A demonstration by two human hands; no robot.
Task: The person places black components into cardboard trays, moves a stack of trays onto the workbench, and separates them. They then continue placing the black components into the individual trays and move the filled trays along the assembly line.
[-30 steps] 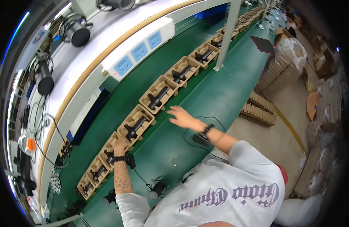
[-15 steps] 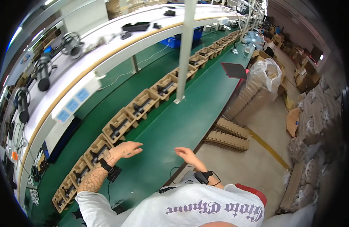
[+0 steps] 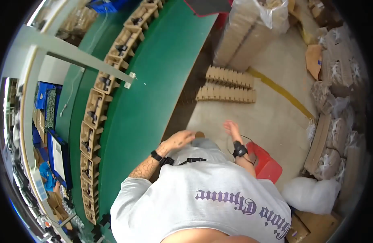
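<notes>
My left hand [image 3: 180, 139] is above my lap, just off the edge of the green table [image 3: 154, 73]. Its fingers are stretched out and hold nothing. Beside its fingertips shows a small rounded brown thing [image 3: 200, 134] whose kind I cannot make out. My right hand [image 3: 232, 128] hovers over the floor with fingers apart, also holding nothing. Beyond both hands, two stacks of nested brown pulp trays [image 3: 227, 95] lie on the floor. Each wrist wears a black strapped device.
A row of pulp trays [image 3: 92, 109] holding black parts runs along the table, near a metal post [image 3: 85, 60]. A red stool [image 3: 265, 164] stands at my right. Plastic-wrapped trays [image 3: 239, 36] stand ahead; bagged bundles [image 3: 330, 93] line the right side.
My view and body have turned right, from the table toward the floor. Both hands have come off the table side. The stacked trays now lie straight ahead.
</notes>
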